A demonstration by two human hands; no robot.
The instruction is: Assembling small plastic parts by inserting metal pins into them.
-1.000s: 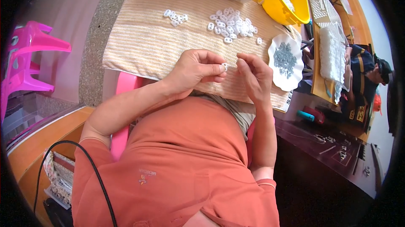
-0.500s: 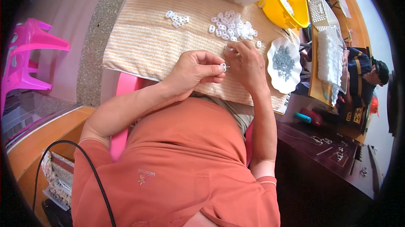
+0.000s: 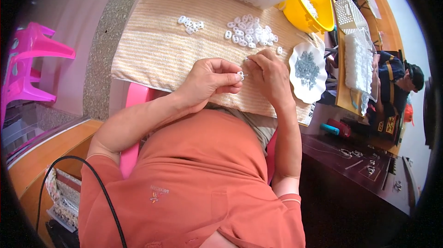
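The left hand (image 3: 206, 80) pinches a white piece (image 3: 240, 76); at its three o'clock the right hand (image 3: 273, 75) curls its fingers, grip unclear. White links (image 3: 249, 31) lie at the piece's twelve o'clock.

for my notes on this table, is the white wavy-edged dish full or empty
Neither: the white wavy-edged dish is partly filled. Small grey pieces cover its middle, while its edge shows bare.
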